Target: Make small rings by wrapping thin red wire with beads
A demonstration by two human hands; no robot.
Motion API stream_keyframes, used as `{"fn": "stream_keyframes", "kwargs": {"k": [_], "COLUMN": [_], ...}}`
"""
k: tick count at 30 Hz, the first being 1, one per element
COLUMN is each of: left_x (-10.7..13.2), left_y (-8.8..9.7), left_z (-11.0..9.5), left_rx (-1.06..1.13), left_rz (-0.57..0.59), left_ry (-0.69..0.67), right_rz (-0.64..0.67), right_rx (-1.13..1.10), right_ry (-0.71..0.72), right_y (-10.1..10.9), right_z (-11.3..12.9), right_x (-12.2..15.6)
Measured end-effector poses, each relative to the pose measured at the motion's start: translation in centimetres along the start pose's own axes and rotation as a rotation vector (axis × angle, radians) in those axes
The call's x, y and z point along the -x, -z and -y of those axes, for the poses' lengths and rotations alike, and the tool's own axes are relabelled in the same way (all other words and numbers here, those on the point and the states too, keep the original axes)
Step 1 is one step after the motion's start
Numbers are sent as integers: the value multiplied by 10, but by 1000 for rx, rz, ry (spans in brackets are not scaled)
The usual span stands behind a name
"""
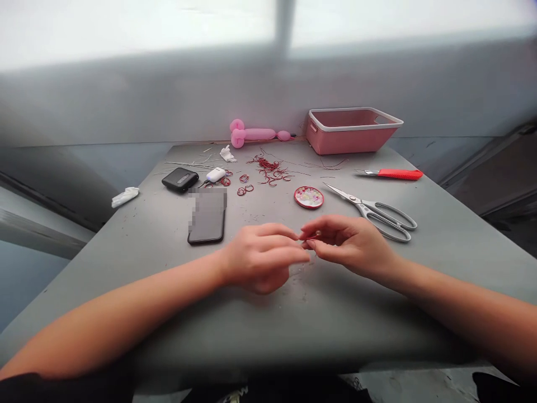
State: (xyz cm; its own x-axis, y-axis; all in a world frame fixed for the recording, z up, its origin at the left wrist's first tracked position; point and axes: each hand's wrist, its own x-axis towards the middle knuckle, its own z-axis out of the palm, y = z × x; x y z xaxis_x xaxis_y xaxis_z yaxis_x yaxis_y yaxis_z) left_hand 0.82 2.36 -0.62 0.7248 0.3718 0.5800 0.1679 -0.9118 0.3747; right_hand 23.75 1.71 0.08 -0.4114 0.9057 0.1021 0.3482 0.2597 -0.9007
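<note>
My left hand (pixel 262 256) and my right hand (pixel 350 243) meet over the middle of the grey table (pixel 268 313), fingertips pinched together. Between them is a thin piece of red wire (pixel 309 238) with a small bead at its end; both hands pinch it. Just beyond my hands lies a round dish of pale beads (pixel 309 197). A heap of red wire pieces and small red rings (pixel 268 170) lies farther back.
Grey scissors (pixel 377 212) lie right of the dish, a red-handled knife (pixel 394 174) behind them. A black phone (pixel 207 215), a black case (pixel 180 179) and a white device (pixel 215 174) lie left. A pink bin (pixel 350 131) and pink balloon toy (pixel 255 134) stand at the back edge.
</note>
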Motion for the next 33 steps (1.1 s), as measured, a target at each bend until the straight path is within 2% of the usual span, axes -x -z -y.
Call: {"fn": "stream_keyframes", "kwargs": {"k": [2,5,7,9,13,17,21,25,27,30,33], "left_x": [1,-7,-14,-17,-12,-8,-9,-9,-8,-5,-4], "left_y": [0,-4,-9,-14,-24,-27,-24,-18,-16,-14,-15], "left_z": [-8,-23,-29,-28,-19,-15,-15,-11,-9,-8,-9], "left_rx": [137,302,393,488,592,696,918,1047,1073,1088,1072], "left_rz": [-117,-224,-174,-143,-148,-187,-243,-323,-295,-190,-108], "left_ry": [124,463,691,789,814,857,976,1054,1044,977,918], "right_rz": [14,46,59,88,157,96,-18,16,-42,-167,-134], "right_rx": [9,-8,-41,-65,-79,21,326,463,541,615,566], "right_ry": [1,-6,-18,-32,-39,60,351,701,808,886,954], "right_y": [-1,-2,-3,-3,-6,-9,-7,-4,-4,-7,-7], "right_z": [0,-2,-3,-2,-3,-10,-16,-15,-15,-17,-17], "right_x": [-1,0,1,2,4,5,2,-2,-3,-1,-1]}}
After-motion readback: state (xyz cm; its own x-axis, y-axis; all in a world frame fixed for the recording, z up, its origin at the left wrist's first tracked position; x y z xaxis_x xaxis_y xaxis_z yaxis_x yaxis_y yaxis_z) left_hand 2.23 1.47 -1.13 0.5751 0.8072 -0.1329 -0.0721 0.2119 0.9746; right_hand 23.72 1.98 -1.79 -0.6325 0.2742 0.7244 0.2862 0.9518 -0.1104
